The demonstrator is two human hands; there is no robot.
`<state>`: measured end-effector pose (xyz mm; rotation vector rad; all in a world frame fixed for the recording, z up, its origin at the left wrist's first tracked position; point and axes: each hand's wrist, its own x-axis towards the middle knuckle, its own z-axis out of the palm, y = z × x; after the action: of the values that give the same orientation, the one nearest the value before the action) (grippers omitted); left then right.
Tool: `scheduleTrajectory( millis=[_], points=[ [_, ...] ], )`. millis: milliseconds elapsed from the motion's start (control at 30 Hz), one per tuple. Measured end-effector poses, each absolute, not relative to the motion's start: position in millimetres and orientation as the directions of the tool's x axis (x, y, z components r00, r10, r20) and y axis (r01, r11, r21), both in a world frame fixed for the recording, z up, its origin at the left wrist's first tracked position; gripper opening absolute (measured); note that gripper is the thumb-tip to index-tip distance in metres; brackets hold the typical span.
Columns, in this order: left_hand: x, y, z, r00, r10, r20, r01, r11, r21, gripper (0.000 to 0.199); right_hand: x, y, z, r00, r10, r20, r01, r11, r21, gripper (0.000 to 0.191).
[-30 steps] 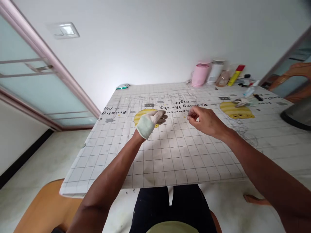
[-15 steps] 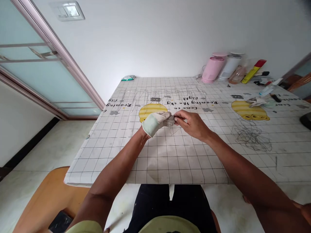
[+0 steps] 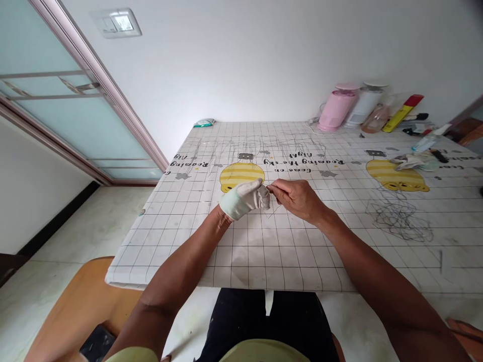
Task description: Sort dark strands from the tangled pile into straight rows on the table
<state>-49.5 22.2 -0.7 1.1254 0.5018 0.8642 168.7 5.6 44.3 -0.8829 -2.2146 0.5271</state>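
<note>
My left hand [image 3: 245, 197], in a white work glove with a pale green cuff, is closed with its fingers curled inward over the table's middle. Bare, my right hand [image 3: 296, 197] pinches at the glove's fingertips. A thin wire [image 3: 273, 212] runs between the two hands, and a bent length of it shows just below them. Most of what lies inside the fingers is hidden. To the right, a loose tangle of thin dark wire [image 3: 402, 218] lies on the checked tablecloth [image 3: 245, 251]. Several straighter wire pieces [image 3: 264, 143] are spread along the back.
A pink cylinder [image 3: 337, 110], a white cylinder [image 3: 364, 105], a yellow-and-red box [image 3: 403, 113] and a clear bottle [image 3: 432, 137] stand at the back right. Near them lies a crumpled glove [image 3: 411, 161]. A small green packet [image 3: 204, 122] is at the far left corner. An orange stool [image 3: 71, 306] stands below left.
My right hand has turned slightly, its fingers more curled, and my left glove has rolled so its fingers curl downward. The whole view has shifted a little.
</note>
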Motion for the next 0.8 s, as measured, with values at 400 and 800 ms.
scheduleTrajectory(
  millis=[400, 800],
  points=[
    [-42.3, 8.7, 6.9, 0.612, 0.791, -0.004, -0.387, 0.303, 0.871, 0.058, 167.9, 6.0, 36.8, -0.511, 0.669, 0.540, 0.642, 0.715, -0.278, 0.052],
    [-41.0, 8.9, 1.3, 0.709, 0.702, -0.061, -0.250, 0.331, 0.910, 0.059, 174.5, 8.0, 29.0, -0.523, 0.672, 0.525, 0.551, 0.736, -0.394, 0.054]
  ],
)
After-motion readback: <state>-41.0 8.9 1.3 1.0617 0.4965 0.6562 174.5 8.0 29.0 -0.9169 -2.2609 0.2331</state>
